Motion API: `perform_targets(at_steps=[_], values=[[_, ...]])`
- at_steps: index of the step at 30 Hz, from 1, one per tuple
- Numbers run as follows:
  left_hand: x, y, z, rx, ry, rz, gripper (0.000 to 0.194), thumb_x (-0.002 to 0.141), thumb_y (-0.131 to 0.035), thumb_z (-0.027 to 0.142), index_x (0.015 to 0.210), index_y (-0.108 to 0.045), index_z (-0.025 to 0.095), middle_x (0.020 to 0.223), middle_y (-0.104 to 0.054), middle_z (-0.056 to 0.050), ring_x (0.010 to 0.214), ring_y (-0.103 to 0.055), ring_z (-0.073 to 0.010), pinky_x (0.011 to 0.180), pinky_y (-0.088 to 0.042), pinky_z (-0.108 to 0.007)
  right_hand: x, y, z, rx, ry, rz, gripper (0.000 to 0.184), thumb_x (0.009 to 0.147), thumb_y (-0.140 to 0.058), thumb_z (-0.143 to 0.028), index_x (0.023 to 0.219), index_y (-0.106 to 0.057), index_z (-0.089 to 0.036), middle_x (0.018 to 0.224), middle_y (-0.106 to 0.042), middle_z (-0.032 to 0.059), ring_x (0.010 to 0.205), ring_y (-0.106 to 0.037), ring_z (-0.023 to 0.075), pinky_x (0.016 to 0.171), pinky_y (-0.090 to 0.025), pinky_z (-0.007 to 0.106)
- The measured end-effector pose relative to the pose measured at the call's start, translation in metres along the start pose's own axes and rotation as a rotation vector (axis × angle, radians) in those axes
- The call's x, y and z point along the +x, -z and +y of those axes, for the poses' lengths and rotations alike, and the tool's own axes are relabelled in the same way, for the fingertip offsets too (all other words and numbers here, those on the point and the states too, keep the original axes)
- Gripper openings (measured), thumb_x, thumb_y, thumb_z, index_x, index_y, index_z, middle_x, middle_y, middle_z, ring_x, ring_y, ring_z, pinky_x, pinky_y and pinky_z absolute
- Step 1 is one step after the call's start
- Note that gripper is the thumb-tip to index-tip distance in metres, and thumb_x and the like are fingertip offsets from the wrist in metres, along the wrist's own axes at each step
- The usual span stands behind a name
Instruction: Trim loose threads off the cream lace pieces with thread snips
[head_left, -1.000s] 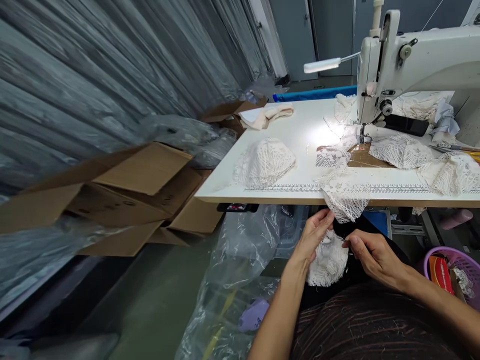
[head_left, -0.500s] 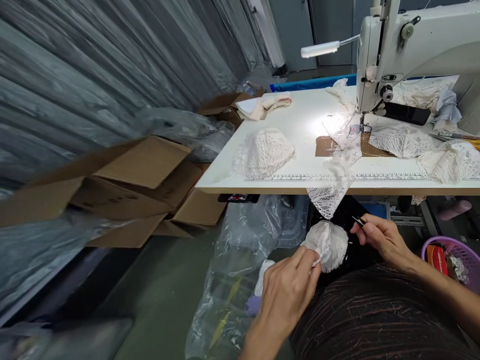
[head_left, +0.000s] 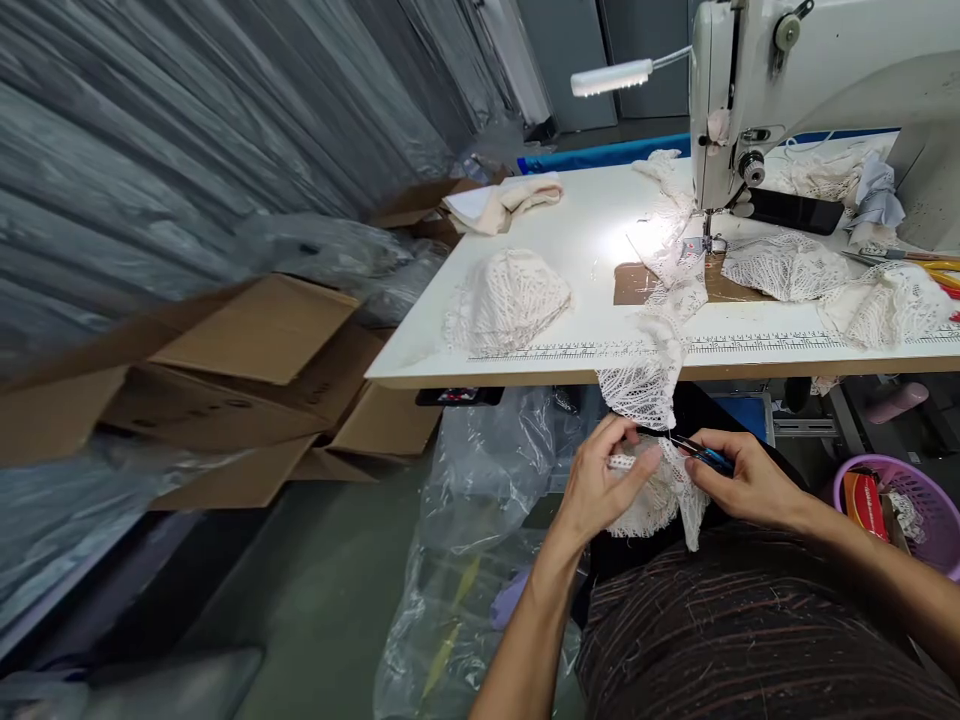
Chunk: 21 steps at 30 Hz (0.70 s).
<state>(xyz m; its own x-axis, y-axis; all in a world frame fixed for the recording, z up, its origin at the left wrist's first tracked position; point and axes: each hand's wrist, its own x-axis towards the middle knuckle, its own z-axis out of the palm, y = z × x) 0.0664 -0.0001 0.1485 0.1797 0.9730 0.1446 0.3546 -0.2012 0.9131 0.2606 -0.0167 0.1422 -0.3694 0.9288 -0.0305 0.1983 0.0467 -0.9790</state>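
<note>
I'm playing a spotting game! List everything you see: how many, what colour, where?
table: one, white, centre right
machine: one, white, on table
lamp: one, white, left of machine
lace: several, white, on and below table
cloth: one, cream, table's far-left corner
ruler: one, black-and-white, near table edge
slabs: two, black, by machine, under table edge
boxes: at least two, brown, left
plastic: several, clear, beside boxes, under table
curtain: one, grey, upper left
panels: several, grey, behind table
basket: one, purple, lower right
packet: one, red, in basket
snips: one, blue and black, in right fingers
garment: one, dark striped, bottom
left fingers: several, bare, on lace
right fingers: several, bare, on snips
</note>
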Motion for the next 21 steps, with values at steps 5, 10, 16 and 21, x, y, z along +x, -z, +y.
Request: perform_targets(at_steps=[5, 10, 16, 21], values=[[0.015, -0.013, -0.012, -0.272, 0.179, -0.141, 0.03, 0.068, -0.077, 0.047, 0.072, -0.074, 0.017, 0.077, -0.071, -0.006, 0.079, -0.064, -0.0223, 0.075, -0.048, -0.03, 0.0, 0.006, 0.004, -0.081, 0.038, -0.023, 0.023, 0.088, -0.05, -0.033, 0.083, -0.065, -0.016, 0.065, -0.053, -0.0015, 0.057, -0.04, 0.0107, 0.053, -0.034, 0.023], [0.006, -0.016, -0.008, -0.25, 0.21, -0.149, 0.026, 0.067, -0.081, 0.04, 0.073, -0.071, 0.017, 0.074, -0.073, -0.003, 0.07, -0.065, -0.0175, 0.069, -0.05, -0.027, 0.004, 0.018, 0.007, -0.196, 0.041, -0.028, 0.034, 0.094, -0.047, -0.045, 0.087, -0.064, -0.016, 0.062, -0.05, -0.0026, 0.055, -0.039, 0.0106, 0.051, -0.031, 0.023], [0.0, -0.01, -0.007, -0.143, 0.179, -0.11, 0.025, 0.077, -0.073, 0.04, 0.085, -0.077, 0.016, 0.085, -0.078, -0.007, 0.075, -0.068, -0.0184, 0.07, -0.051, -0.027, 0.02, 0.022, 0.01, -0.424, 0.12, -0.074, 0.055, 0.102, -0.022, -0.051, 0.071, -0.053, -0.019, 0.062, -0.05, -0.0006, 0.054, -0.041, 0.0119, 0.055, -0.031, 0.025], [-0.001, -0.008, -0.006, -0.166, 0.206, -0.097, 0.025, 0.077, -0.073, 0.039, 0.083, -0.079, 0.015, 0.078, -0.077, -0.006, 0.063, -0.06, -0.014, 0.06, -0.045, -0.024, 0.031, 0.018, 0.011, -0.497, 0.244, -0.078, 0.049, 0.102, -0.028, -0.047, 0.07, -0.052, -0.019, 0.061, -0.049, -0.0008, 0.053, -0.037, 0.011, 0.054, -0.026, 0.025]])
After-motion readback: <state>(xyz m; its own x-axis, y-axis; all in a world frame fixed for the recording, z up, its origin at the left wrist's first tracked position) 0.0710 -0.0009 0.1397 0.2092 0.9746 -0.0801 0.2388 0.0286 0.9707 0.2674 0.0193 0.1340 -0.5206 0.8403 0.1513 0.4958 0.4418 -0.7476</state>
